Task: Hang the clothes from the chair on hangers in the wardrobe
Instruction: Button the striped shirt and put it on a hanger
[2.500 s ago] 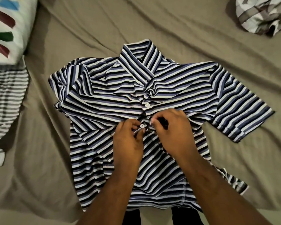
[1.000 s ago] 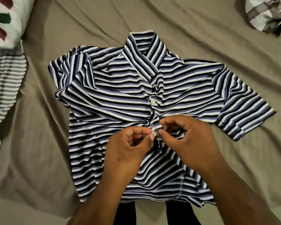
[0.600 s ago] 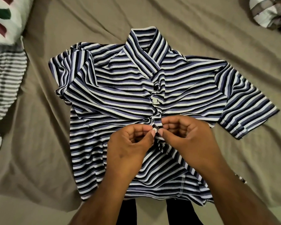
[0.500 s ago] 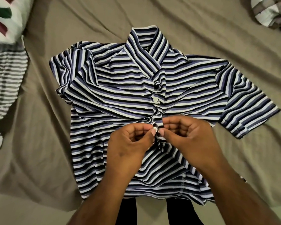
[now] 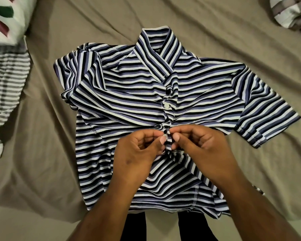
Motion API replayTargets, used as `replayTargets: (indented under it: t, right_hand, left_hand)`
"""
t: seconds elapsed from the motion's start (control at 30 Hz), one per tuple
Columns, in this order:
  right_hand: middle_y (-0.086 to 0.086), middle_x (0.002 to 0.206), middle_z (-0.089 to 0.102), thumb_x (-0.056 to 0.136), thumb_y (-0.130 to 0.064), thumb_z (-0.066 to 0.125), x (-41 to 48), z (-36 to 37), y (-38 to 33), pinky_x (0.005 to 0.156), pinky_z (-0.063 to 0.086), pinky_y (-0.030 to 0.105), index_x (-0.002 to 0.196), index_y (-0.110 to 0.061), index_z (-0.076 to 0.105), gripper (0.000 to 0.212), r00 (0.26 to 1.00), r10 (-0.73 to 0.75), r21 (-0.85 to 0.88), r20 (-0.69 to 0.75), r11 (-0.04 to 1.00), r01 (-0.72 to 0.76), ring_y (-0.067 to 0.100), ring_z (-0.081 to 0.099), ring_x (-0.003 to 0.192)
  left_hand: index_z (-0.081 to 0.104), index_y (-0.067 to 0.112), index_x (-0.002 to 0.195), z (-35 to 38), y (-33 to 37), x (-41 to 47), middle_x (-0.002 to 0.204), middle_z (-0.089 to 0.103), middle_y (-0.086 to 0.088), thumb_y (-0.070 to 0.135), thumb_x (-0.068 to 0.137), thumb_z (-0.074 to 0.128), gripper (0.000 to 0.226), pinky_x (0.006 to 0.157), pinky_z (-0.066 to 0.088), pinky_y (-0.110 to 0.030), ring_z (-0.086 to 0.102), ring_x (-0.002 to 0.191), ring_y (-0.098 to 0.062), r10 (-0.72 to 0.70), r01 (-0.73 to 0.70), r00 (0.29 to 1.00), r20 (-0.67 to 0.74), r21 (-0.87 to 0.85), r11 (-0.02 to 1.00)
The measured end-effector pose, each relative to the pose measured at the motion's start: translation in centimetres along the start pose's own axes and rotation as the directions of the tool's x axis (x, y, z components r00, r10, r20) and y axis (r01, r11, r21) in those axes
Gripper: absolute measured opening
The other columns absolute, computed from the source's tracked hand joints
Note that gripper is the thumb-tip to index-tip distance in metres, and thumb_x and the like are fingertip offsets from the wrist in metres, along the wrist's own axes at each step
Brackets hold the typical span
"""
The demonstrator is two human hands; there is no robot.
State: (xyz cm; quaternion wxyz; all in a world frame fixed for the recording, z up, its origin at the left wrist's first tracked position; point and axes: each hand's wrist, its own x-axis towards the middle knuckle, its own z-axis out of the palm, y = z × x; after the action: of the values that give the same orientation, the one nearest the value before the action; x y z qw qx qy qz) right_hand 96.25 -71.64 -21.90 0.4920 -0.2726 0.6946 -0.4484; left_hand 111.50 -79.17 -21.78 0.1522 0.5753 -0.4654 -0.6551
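A striped shirt (image 5: pixel 128 105) lies flat on the bed (image 5: pixel 215 32), front up, collar on the far side. The left hand (image 5: pixel 139 153) and the right hand (image 5: pixel 203 150) meet at the middle of the shirt, and both pinch its front strip with curled fingers. One white button (image 5: pixel 166 105) shows just beyond them. A pillow (image 5: pixel 5 20) lies far left.

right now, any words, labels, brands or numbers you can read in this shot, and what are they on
No text here can be read.
Small dark mark inside the collar of the striped shirt: perhaps a neck label, too small and blurred to read.
Pillow: coloured shapes only, no letters.
Grey striped cloth and crumpled garment: no print visible.
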Motion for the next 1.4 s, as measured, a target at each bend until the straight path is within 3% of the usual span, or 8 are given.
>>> replayTargets:
  t: [0.3, 0.57, 0.73, 0.93, 1.13, 1.23, 1.33, 1.4]
  right_hand:
    - [-0.012, 0.087, 0.074, 0.084, -0.009, 0.08, 0.0, 1.2, 0.0, 0.072, 0.056, 0.014, 0.098, -0.026, 0.074, 0.023, 0.993, -0.087, -0.137, -0.081, 0.988, 0.075, 0.006, 0.071, 0.08]
    - [-0.014, 0.086, 0.071, 0.084, -0.011, 0.079, -0.5, 2.1, 0.2, 0.072, 0.06, 0.021, 0.096, -0.025, 0.073, 0.02, 0.953, -0.265, -0.303, -0.146, 0.929, 0.212, 0.008, 0.071, 0.083]
    - [-0.016, 0.083, 0.073, 0.084, -0.014, 0.08, -0.6, 2.3, 0.0, 0.072, 0.052, 0.009, 0.095, -0.027, 0.076, 0.017, 0.966, -0.192, -0.24, -0.172, 0.959, 0.148, 0.003, 0.071, 0.081]
    - [-0.009, 0.077, 0.075, 0.086, -0.017, 0.078, -0.4, 2.6, 0.0, 0.066, 0.057, 0.018, 0.083, -0.023, 0.076, 0.007, 0.981, 0.031, -0.107, -0.191, 0.993, -0.052, 0.007, 0.071, 0.071]
    - [0.014, 0.072, 0.067, 0.09, -0.015, 0.071, 0.5, 1.8, -0.1, 0.069, 0.047, 0.041, 0.079, -0.008, 0.076, 0.014, 0.947, 0.318, 0.31, -0.05, 0.906, -0.288, 0.02, 0.056, 0.06]
    - [0.008, 0.076, 0.067, 0.092, -0.016, 0.069, 0.7, 1.1, -0.2, 0.063, 0.05, 0.03, 0.081, -0.008, 0.076, 0.015, 0.941, 0.335, 0.386, 0.044, 0.863, -0.325, 0.017, 0.055, 0.062]
    - [-0.007, 0.085, 0.073, 0.094, -0.027, 0.068, 0.4, -0.4, 0.1, 0.065, 0.05, 0.017, 0.094, -0.022, 0.077, 0.009, 0.99, 0.138, 0.031, -0.023, 0.99, -0.137, 0.003, 0.063, 0.071]
    - [-0.021, 0.096, 0.07, 0.09, -0.042, 0.069, 0.2, -1.7, 0.6, 0.075, 0.048, 0.013, 0.111, -0.037, 0.072, 0.022, 0.998, 0.006, -0.34, 0.056, 0.94, 0.014, -0.004, 0.063, 0.089]
  left_hand:
    - [0.079, 0.022, 0.096, 0.3, 0.4, -0.2, 0.082, 0.078, 0.005, 0.033, 0.085, 0.078, 0.016, 0.075, 0.062, -0.028, 0.075, 0.078, -0.01, 0.068, -0.068, 0.998, -0.003, 0.092, 0.993]
    - [0.079, 0.023, 0.087, 0.8, 0.2, -0.3, 0.077, 0.077, 0.01, 0.02, 0.085, 0.079, 0.003, 0.076, 0.063, -0.036, 0.075, 0.074, -0.008, 0.155, -0.136, 0.979, -0.132, 0.136, 0.981]
    - [0.077, 0.02, 0.087, 0.8, 0.0, -0.2, 0.077, 0.076, 0.013, 0.016, 0.083, 0.08, 0.006, 0.069, 0.063, -0.028, 0.074, 0.071, -0.004, 0.254, -0.216, 0.955, -0.153, 0.226, 0.95]
    - [0.074, 0.025, 0.086, 0.8, -0.6, 0.2, 0.081, 0.074, 0.02, 0.019, 0.082, 0.079, 0.009, 0.071, 0.062, -0.028, 0.072, 0.074, 0.001, 0.332, -0.27, 0.931, -0.151, 0.328, 0.905]
    - [0.071, 0.015, 0.088, 0.7, -0.5, 0.9, 0.075, 0.075, 0.0, 0.009, 0.088, 0.074, 0.007, 0.064, 0.059, -0.026, 0.072, 0.066, -0.016, 0.183, -0.178, 0.982, -0.042, 0.106, 0.978]
    - [0.07, 0.007, 0.093, 0.5, -0.2, 1.4, 0.075, 0.075, -0.008, 0.008, 0.091, 0.071, 0.003, 0.063, 0.058, -0.025, 0.07, 0.063, -0.02, 0.147, -0.148, 0.989, 0.014, 0.009, 0.989]
    - [0.07, 0.007, 0.094, 0.7, 0.2, 1.7, 0.079, 0.076, -0.009, 0.009, 0.092, 0.069, 0.003, 0.065, 0.059, -0.026, 0.071, 0.066, -0.021, 0.129, -0.129, 0.992, -0.011, -0.078, 0.989]
    - [0.07, 0.01, 0.091, 0.9, 0.3, 2.1, 0.079, 0.076, -0.007, 0.011, 0.093, 0.069, 0.002, 0.065, 0.059, -0.026, 0.071, 0.066, -0.02, 0.132, -0.137, 0.99, -0.054, -0.104, 0.985]
